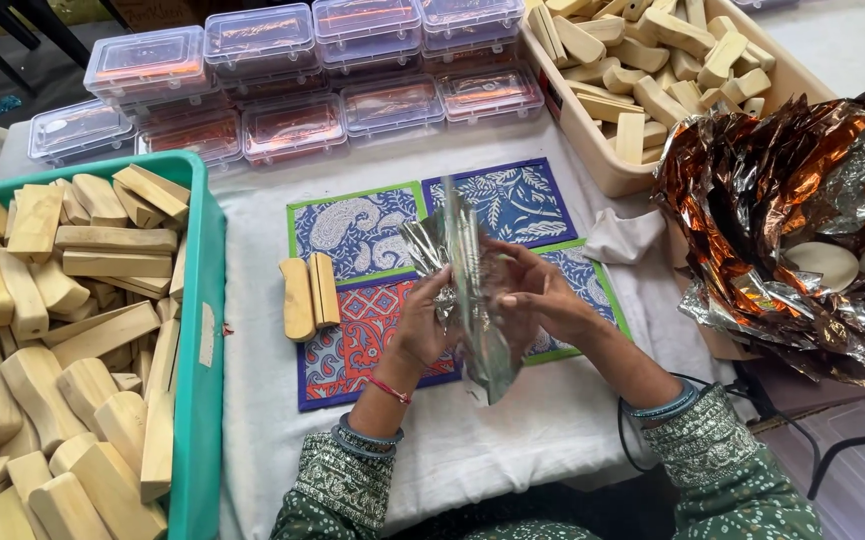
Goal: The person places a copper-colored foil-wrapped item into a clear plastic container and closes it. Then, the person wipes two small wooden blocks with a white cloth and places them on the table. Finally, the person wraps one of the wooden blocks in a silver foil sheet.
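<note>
Both my hands hold a crinkled sheet of silver foil [472, 300] upright above a patchwork of patterned cloth mats [357, 235]. My left hand [420, 325] grips the foil's left side and my right hand [542, 295] pinches its right side. Whether anything is wrapped inside the foil is hidden. Two pale wooden blocks [309, 295] lie side by side on the mats just left of my left hand.
A teal crate [202, 300] full of wooden blocks stands at the left. A beige bin [592, 150] of similar blocks sits at the back right, beside a heap of copper and silver foil [802, 210]. Several clear lidded plastic boxes [292, 125] line the back.
</note>
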